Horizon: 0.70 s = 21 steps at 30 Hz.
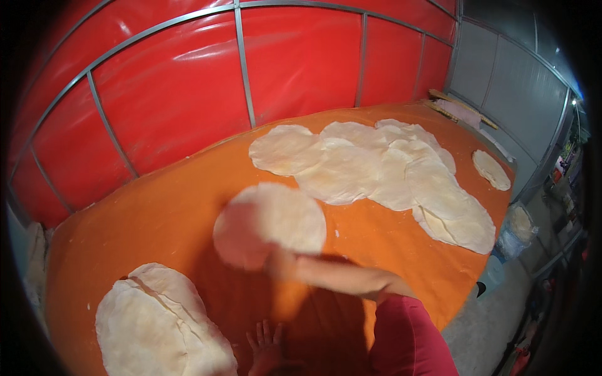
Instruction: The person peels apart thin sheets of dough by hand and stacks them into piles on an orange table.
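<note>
A single round flatbread (294, 218) lies on the orange cloth (155, 221), its left half in shadow. My right hand (281, 263), blurred, is at the near edge of this bread; whether its fingers grip it is not clear. Low in the picture, my left hand (267, 345) rests in shadow on the cloth with its fingers spread and nothing in it. To its left is a pile of thin pale flatbreads (146, 329), overlapping one another.
Several overlapping flatbreads (348, 169) spread over the far right of the cloth. Another bread (491, 170) lies near the right edge. Behind stands a red sheet wall (301, 61) on a metal frame. A plastic-wrapped bundle (519, 230) sits beyond the right edge.
</note>
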{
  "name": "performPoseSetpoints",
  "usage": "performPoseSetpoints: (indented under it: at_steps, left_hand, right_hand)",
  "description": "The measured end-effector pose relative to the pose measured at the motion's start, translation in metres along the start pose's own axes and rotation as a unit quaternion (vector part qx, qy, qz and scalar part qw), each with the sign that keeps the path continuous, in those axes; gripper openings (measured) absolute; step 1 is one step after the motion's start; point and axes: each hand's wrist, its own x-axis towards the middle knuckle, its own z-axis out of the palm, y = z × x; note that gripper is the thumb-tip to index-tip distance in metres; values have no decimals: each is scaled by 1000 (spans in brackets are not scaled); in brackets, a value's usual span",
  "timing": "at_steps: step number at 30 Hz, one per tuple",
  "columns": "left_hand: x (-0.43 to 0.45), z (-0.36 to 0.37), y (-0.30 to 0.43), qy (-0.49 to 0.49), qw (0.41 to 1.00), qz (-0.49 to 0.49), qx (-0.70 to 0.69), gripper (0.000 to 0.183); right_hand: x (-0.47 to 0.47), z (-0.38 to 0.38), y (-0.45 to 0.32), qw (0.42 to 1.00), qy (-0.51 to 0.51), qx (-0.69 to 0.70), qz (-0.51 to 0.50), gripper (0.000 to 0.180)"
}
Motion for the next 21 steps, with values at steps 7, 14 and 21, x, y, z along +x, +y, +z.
performPoseSetpoints:
  at_steps: [7, 14, 21]
  left_hand:
    - [-11, 35, -20, 167, 979, -17, -119, 77]
    - [-83, 58, 3, 238, 719, -163, -632, 33]
    - [-123, 70, 4, 193, 421, -231, -856, 14]
  right_hand:
    - [-125, 29, -125, 970, -48, 227, -73, 12]
    - [-184, 49, -143, 886, -85, 455, 1, 12]
    - [-110, -47, 40, 985, 114, 22, 126, 17]
